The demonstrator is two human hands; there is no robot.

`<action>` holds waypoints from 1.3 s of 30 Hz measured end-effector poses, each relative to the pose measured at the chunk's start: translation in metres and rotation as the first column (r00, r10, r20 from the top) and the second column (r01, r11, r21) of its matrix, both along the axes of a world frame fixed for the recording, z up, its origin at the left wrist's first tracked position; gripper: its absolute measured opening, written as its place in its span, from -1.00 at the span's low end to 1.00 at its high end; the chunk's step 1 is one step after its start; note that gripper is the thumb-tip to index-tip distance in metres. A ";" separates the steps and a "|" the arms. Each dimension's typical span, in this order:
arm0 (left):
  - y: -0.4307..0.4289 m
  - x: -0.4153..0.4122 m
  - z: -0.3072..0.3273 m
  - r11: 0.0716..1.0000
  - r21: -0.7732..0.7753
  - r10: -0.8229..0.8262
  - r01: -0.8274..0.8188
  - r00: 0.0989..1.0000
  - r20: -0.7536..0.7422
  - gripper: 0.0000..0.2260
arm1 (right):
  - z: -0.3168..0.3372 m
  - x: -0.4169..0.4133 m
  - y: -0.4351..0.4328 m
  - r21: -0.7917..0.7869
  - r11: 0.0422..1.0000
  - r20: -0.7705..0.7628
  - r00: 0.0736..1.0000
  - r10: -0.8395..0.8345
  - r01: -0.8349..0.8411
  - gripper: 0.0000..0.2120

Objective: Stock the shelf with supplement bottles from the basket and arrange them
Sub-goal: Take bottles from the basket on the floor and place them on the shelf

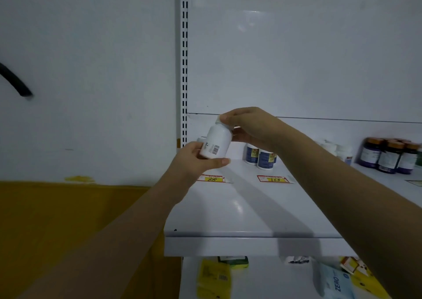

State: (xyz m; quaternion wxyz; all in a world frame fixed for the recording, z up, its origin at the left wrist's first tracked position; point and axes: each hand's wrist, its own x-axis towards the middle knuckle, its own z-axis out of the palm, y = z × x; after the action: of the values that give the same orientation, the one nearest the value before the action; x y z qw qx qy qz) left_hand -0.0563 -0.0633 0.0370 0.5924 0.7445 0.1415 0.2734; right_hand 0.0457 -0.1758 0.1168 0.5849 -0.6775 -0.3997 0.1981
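A white supplement bottle point(215, 141) with a barcode on its side is held tilted above the left end of the white shelf point(239, 209). My left hand point(196, 161) cups its base from below. My right hand point(251, 127) grips its cap from above. Behind the bottle, part of another white bottle point(202, 139) shows near the shelf's left upright. Two blue-labelled white bottles point(261, 155) stand further back under my right wrist. The basket is out of view.
Dark amber bottles point(390, 155) and pale white bottles point(338, 150) stand at the shelf's right. Two red-yellow price tags point(272, 179) lie on the shelf. A slotted upright point(184, 58) runs up the left. Packets point(213, 278) lie on the lower shelf.
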 end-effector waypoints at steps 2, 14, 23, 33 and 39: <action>-0.003 -0.003 0.001 0.985 -0.125 -0.119 0.119 0.993 0.010 -0.70 | 0.000 0.001 -0.003 0.037 0.998 -0.035 0.998 0.061 -0.060 -0.74; -0.026 -0.001 0.004 0.996 0.079 0.031 -0.032 0.999 0.013 -0.57 | -0.008 0.007 -0.021 -0.031 0.996 0.026 0.996 0.088 -0.087 -0.82; -0.024 0.000 0.004 0.990 0.123 -0.062 0.073 0.994 -0.091 -0.64 | -0.013 0.014 -0.025 -0.025 0.999 0.055 0.998 0.041 -0.039 -0.80; -0.010 0.018 -0.001 0.926 0.363 -0.014 0.101 0.972 -0.236 -0.53 | -0.005 0.022 -0.020 -0.263 0.961 0.307 0.952 -0.007 0.091 -0.72; 0.016 0.020 0.011 0.540 0.825 0.372 0.166 0.832 -0.411 -0.51 | 0.002 0.026 -0.008 -0.353 0.860 0.665 0.745 -0.046 0.368 -0.66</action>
State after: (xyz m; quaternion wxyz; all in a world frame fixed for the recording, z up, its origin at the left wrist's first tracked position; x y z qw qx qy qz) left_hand -0.0365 -0.0475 0.0476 0.0812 0.9687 0.2014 0.1204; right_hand 0.0717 -0.1834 0.1188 0.2545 -0.8641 -0.4337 -0.0219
